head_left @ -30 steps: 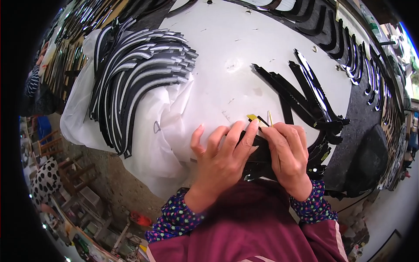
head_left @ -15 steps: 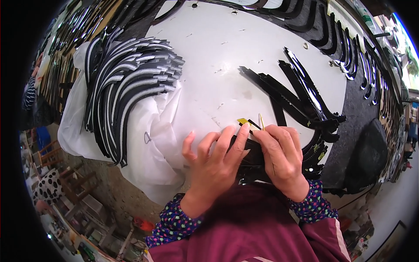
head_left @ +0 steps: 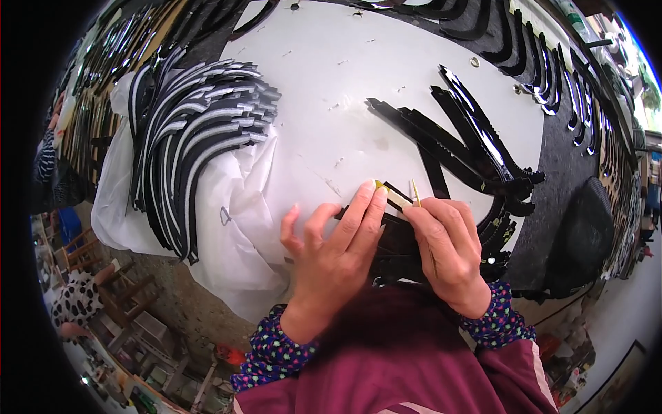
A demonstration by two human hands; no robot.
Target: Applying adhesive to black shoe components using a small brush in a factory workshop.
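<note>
My right hand [head_left: 452, 245] is closed in a pinch on a thin yellowish stick [head_left: 415, 192] that points up past the fingertips. Against its fingertips lies a short pale strip [head_left: 398, 199], set on a dark, narrow piece. My left hand [head_left: 331, 255] has its fingers stretched and apart. Its index and middle fingertips press down on a small yellow piece [head_left: 380, 184] at the other end of the pale strip. Beneath both hands lies a glossy black piece [head_left: 392, 238], partly hidden by the fingers.
A fanned stack of curved black-and-grey strips [head_left: 200, 131] rests at the left on white plastic sheeting [head_left: 241, 214]. Several glossy black strips [head_left: 441, 148] lie right of centre on the white board [head_left: 317, 83]. A black bag-like bundle [head_left: 583, 234] sits at the right edge.
My left fingertips have shifted onto the yellow piece and now cover most of it. More of the pale strip shows between my hands. The right hand keeps its pinch.
</note>
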